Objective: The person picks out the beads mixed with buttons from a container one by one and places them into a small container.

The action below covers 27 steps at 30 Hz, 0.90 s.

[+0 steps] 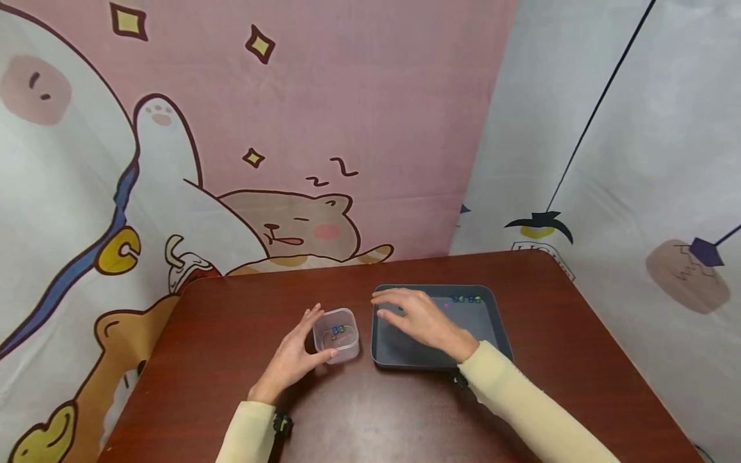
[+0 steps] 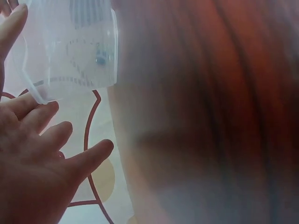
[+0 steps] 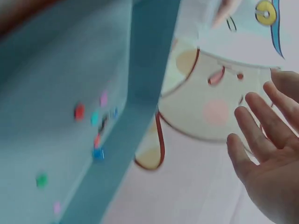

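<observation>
A small clear plastic container (image 1: pixel 348 350) stands on the table with a few blue and green beads (image 1: pixel 338 329) and what looks like a thin looped cord inside. My left hand (image 1: pixel 291 357) reaches round its left side, thumb along the front and forefinger by the back corner. In the left wrist view the fingers (image 2: pixel 93 156) are spread, some right at the container's rim (image 2: pixel 42 99). My right hand (image 1: pixel 419 316), palm down and fingers loosely extended, hovers over the left part of a dark grey tray (image 1: pixel 399 359). Nothing shows in its fingers in the right wrist view.
Small coloured beads lie in the tray, among them a red bead (image 3: pixel 79 112), a green bead (image 3: pixel 42 180) and a blue bead (image 3: pixel 98 154). Several gather along its far wall. Behind the brown table (image 1: pixel 231 321) hangs a cartoon-printed cloth (image 1: pixel 376 96).
</observation>
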Each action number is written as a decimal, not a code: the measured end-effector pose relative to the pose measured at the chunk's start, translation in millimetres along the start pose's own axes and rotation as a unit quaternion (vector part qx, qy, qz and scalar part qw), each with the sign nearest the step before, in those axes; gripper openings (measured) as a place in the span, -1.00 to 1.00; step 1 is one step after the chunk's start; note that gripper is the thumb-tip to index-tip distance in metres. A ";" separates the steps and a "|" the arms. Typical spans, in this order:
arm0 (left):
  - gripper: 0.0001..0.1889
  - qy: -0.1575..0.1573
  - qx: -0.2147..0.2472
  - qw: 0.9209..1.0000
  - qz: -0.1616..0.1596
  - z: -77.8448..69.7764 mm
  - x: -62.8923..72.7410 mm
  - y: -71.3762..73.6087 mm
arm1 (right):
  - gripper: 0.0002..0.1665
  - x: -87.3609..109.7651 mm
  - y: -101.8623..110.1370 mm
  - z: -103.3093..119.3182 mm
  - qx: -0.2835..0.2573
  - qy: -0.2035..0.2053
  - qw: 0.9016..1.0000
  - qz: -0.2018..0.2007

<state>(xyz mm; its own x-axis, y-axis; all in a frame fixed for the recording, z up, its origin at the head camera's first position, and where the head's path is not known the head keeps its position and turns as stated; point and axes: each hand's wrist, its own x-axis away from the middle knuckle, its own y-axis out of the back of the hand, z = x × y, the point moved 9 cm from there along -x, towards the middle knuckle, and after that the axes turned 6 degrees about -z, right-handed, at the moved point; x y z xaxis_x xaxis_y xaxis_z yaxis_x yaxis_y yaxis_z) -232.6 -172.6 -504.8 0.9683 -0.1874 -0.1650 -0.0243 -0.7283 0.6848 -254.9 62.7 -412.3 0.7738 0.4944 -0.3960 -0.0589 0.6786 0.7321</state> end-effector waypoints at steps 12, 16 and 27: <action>0.01 0.000 -0.007 1.000 -0.003 0.8 0.7 1.7 | -0.51 1.7 51.4 -59.6 0.000 -0.081 0.997 0.005; 0.00 -0.002 0.004 1.000 0.000 1.5 2.0 0.5 | -0.51 6.1 48.3 -74.6 -0.014 -0.096 0.995 0.027; 0.02 0.008 0.018 1.000 0.006 2.6 1.6 -2.1 | -0.52 11.1 24.3 -105.1 -0.006 -0.099 0.992 0.079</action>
<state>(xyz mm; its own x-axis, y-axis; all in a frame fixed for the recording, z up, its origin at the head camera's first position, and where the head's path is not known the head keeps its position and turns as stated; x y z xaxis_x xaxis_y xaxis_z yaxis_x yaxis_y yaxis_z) -231.6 -173.1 -508.3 0.9719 -0.1858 -0.1444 -0.0450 -0.7491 0.6609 -314.0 141.7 -457.2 0.8628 0.4794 -0.1604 -0.1951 0.6085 0.7692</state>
